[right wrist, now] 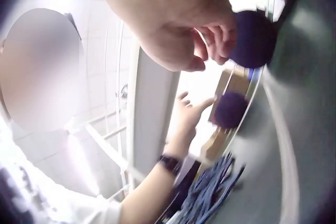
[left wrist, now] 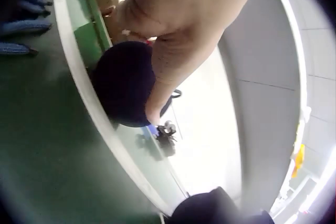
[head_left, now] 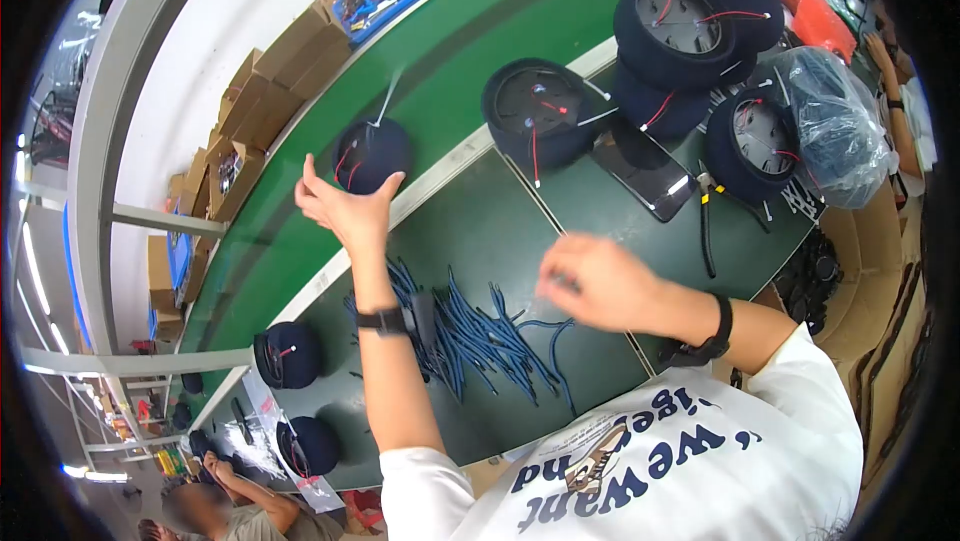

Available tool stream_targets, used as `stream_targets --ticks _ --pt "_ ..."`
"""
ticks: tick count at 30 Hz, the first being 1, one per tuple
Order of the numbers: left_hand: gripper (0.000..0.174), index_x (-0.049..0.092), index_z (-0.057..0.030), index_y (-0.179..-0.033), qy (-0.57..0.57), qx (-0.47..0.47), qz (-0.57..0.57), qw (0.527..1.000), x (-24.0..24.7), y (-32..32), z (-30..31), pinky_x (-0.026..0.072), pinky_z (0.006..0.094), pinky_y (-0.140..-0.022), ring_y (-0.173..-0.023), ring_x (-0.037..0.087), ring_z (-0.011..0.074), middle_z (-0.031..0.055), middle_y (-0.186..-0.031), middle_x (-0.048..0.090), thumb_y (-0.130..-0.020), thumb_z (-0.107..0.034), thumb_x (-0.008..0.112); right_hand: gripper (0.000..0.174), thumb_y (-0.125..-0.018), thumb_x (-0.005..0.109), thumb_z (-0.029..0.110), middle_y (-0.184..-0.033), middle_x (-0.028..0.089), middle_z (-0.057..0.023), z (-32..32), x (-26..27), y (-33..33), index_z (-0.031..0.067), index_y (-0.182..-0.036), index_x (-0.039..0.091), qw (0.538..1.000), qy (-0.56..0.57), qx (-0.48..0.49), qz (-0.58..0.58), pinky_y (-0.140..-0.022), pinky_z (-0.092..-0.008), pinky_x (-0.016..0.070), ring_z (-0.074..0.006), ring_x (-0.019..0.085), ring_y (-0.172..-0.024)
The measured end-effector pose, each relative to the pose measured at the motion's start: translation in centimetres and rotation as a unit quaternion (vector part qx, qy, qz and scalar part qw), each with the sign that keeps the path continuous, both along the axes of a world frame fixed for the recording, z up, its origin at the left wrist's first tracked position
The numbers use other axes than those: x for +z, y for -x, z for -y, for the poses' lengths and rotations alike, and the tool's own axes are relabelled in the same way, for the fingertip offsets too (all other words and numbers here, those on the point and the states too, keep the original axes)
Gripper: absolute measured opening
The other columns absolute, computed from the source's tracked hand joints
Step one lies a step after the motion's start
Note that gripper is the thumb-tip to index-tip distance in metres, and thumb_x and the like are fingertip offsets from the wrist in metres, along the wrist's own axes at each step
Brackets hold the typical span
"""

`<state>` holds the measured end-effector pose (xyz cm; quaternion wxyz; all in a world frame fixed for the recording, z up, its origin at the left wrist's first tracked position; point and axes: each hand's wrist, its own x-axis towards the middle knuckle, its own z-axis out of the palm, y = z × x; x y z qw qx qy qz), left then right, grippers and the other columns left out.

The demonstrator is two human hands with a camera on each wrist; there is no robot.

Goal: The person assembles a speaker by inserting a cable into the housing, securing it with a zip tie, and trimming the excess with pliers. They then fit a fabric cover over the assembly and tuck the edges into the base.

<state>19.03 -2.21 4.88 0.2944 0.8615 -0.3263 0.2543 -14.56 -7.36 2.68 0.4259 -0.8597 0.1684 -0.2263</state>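
A dark blue round housing (head_left: pixel 372 156) with red wires and a white cable tie sits on the green conveyor belt. My left hand (head_left: pixel 348 209) is right at its near side, thumb and fingers spread apart; the left wrist view shows the thumb overlapping the dark housing (left wrist: pixel 123 85). Over the dark table, my right hand (head_left: pixel 603 283) hangs with loosely curled fingers, and in the right wrist view no object shows in those fingers (right wrist: pixel 215 43). A pile of blue cords (head_left: pixel 465 336) lies between my two arms.
More housings (head_left: pixel 675 26) are stacked at the upper right, with another housing (head_left: pixel 535 111) beside a black phone (head_left: pixel 648 173). A clear plastic bag (head_left: pixel 830 126) and black-handled cutters (head_left: pixel 708 226) lie to the right. Cardboard boxes (head_left: pixel 280 56) line the belt's far side. Another person sits lower left.
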Motion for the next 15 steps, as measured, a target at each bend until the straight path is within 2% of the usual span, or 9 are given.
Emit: stream_targets --ticks 1,2,3,4,6,9,11,13,15 --pt "0.101 0.051 -0.0057 -0.148 0.032 -0.114 0.023 0.993 1.4 2.2 0.2 0.0448 0.0507 -0.112 -0.138 0.049 0.0397 0.0241 -0.148 0.052 -0.064 -0.029 0.102 0.013 -0.091 0.076 0.009 -0.090 0.066 -0.0113 1.7 1.2 0.0 0.0028 -0.094 0.066 0.994 -0.049 -0.074 0.071 -0.072 -0.0388 0.0573 -0.0258 0.069 -0.078" --pt "0.085 0.060 -0.0047 -0.140 0.067 -0.226 0.045 0.971 2.4 4.4 0.8 0.0451 0.0472 -0.112 -0.133 0.055 0.0371 0.0221 -0.142 0.059 -0.068 -0.025 0.100 0.009 -0.094 0.071 0.003 -0.082 0.062 -0.0093 3.1 2.7 0.2 0.0016 -0.095 0.063 0.972 -0.070 -0.191 0.119 -0.065 -0.0320 0.0530 -0.0184 0.064 -0.069" --pt "0.074 0.064 -0.0058 -0.135 0.028 -0.348 0.028 0.937 3.1 6.6 1.8 0.0453 0.0471 -0.110 -0.130 0.058 0.0354 0.0177 -0.136 0.063 -0.071 -0.023 0.096 0.010 -0.096 0.070 0.003 -0.080 0.060 -0.0068 5.2 2.6 0.3 0.0014 -0.100 0.061 0.955 -0.027 -0.259 0.141 -0.061 -0.0289 0.0503 -0.0147 0.062 -0.065" --pt "0.062 0.068 -0.0069 -0.130 -0.011 -0.463 0.013 0.886 3.3 8.8 3.0 0.0456 0.0469 -0.109 -0.126 0.061 0.0338 0.0133 -0.130 0.067 -0.075 -0.020 0.093 0.014 -0.097 0.069 0.002 -0.079 0.060 -0.0064 6.8 2.7 0.8 0.0017 -0.108 0.061 0.948 -0.012 -0.295 0.117 -0.061 -0.0299 0.0493 -0.0137 0.063 -0.067" --pt "0.046 0.073 -0.0087 -0.121 -0.054 -0.554 0.012 0.831 2.8 13.4 6.1 0.0454 0.0440 -0.109 -0.121 0.064 0.0322 0.0109 -0.117 0.071 -0.080 -0.021 0.090 0.020 -0.098 0.066 0.000 -0.082 0.062 -0.0096 8.2 2.5 0.8 0.0019 -0.117 0.062 0.946 -0.099 -0.284 0.120 -0.064 -0.0348 0.0513 -0.0193 0.065 -0.068" --pt "0.025 0.077 -0.0100 -0.110 -0.063 -0.535 0.041 0.841 0.1 15.3 9.6 0.0458 0.0418 -0.097 -0.110 0.064 0.0298 0.0081 -0.103 0.071 -0.088 -0.020 0.082 0.026 -0.100 0.062 -0.001 -0.088 0.065 -0.0139 8.8 2.8 0.9 0.0027 -0.126 0.063 0.948 0.044 -0.294 0.115 -0.069 -0.0393 0.0536 -0.0258 0.066 -0.070" --pt "0.017 0.078 -0.0106 -0.105 -0.084 -0.501 0.026 0.861 -0.8 15.1 10.2 0.0449 0.0412 -0.091 -0.103 0.064 0.0283 0.0061 -0.096 0.069 -0.091 -0.019 0.079 0.028 -0.101 0.059 -0.001 -0.091 0.066 -0.0158 9.4 2.2 0.6 0.0034 -0.128 0.064 0.952 0.063 -0.269 0.133 -0.072 -0.0407 0.0543 -0.0289 0.067 -0.072" --pt "0.012 0.077 -0.0104 -0.102 -0.080 -0.515 0.033 0.853 -0.6 14.6 8.8 0.0433 0.0409 -0.085 -0.096 0.062 0.0275 0.0046 -0.093 0.067 -0.092 -0.016 0.077 0.028 -0.103 0.057 -0.001 -0.093 0.067 -0.0169 9.1 2.8 0.4 0.0044 -0.129 0.065 0.966 -0.005 -0.229 0.117 -0.072 -0.0396 0.0550 -0.0275 0.068 -0.074" --pt "0.012 0.078 -0.0104 -0.103 -0.095 -0.521 0.022 0.848 0.1 14.1 6.2 0.0435 0.0400 -0.084 -0.092 0.061 0.0267 0.0044 -0.090 0.065 -0.092 -0.015 0.076 0.024 -0.105 0.056 0.001 -0.098 0.070 -0.0138 8.3 3.1 0.1 0.0025 -0.126 0.067 0.976 -0.099 -0.174 0.088 -0.073 -0.0342 0.0566 -0.0188 0.070 -0.078"
